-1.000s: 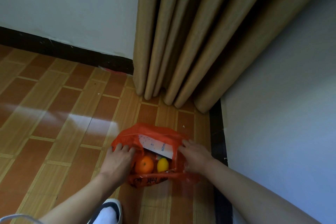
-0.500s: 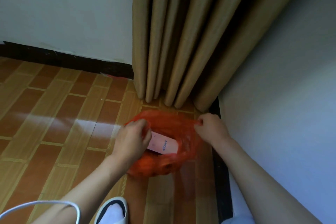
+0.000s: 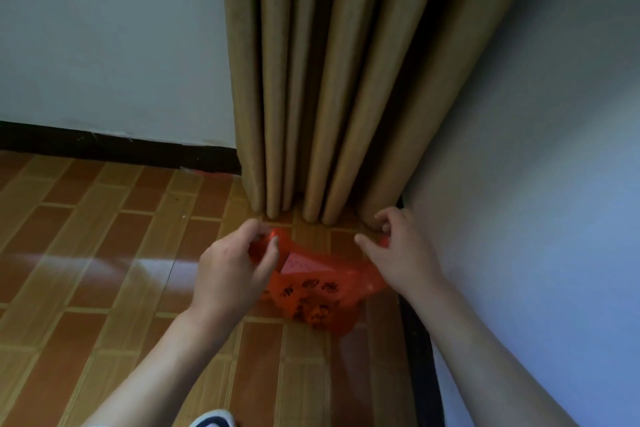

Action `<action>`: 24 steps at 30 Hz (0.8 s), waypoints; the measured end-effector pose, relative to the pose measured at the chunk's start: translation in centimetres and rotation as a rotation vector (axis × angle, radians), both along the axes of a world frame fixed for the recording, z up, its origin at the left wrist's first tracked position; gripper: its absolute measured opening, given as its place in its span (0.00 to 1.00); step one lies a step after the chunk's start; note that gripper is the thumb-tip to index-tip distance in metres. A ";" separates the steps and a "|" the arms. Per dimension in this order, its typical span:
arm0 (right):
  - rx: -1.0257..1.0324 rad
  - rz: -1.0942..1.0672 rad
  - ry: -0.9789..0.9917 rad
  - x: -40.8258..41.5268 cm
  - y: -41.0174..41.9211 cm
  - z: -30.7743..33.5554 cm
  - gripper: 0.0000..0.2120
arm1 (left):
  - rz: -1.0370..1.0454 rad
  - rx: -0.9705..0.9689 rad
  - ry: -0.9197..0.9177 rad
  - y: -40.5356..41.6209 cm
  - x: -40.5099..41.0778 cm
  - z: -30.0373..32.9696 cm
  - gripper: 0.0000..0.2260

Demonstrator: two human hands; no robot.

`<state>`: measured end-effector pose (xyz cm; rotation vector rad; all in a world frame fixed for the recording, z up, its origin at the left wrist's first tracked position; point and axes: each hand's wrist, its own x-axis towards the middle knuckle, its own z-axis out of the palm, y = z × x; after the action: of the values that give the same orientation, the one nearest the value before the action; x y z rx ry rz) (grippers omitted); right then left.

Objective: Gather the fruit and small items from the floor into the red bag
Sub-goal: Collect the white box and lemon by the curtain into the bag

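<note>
The red bag (image 3: pixel 322 298) hangs between my two hands, just above the tiled floor near the corner. It is thin red plastic with dark printing on its side. My left hand (image 3: pixel 232 270) pinches the bag's left handle. My right hand (image 3: pixel 398 253) pinches the right handle. A white box (image 3: pixel 301 262) shows through the plastic near the top. The fruit inside is hidden by the bag's wall.
Tan curtains (image 3: pixel 329 80) hang to the floor right behind the bag. A white wall (image 3: pixel 536 184) with a dark skirting board (image 3: pixel 415 357) runs along the right. Open tiled floor (image 3: pixel 86 270) lies to the left. A shoe tip (image 3: pixel 214 419) shows at the bottom edge.
Both hands moved from the bag's open rim to its handles and pulled them up and apart. The bag's mouth narrowed, hiding the orange and the yellow fruit.
</note>
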<state>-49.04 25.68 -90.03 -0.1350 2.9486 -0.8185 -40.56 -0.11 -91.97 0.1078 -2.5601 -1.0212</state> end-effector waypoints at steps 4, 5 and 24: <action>0.208 -0.069 -0.004 -1.0 1.6 -1.2 0.32 | -0.003 -0.052 -0.139 0.1 0.5 -1.4 0.05; 0.273 -0.080 -0.004 -1.3 1.8 -1.4 0.34 | 0.000 -0.064 -0.147 0.1 0.4 -1.5 0.05; -0.398 0.018 0.362 0.5 -1.5 2.3 0.05 | 0.044 0.058 0.136 -0.1 -0.7 0.2 0.08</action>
<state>-48.53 24.17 -87.74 -0.3679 3.0476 -1.5160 -41.22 -0.18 -91.73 0.1057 -2.3966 -1.0500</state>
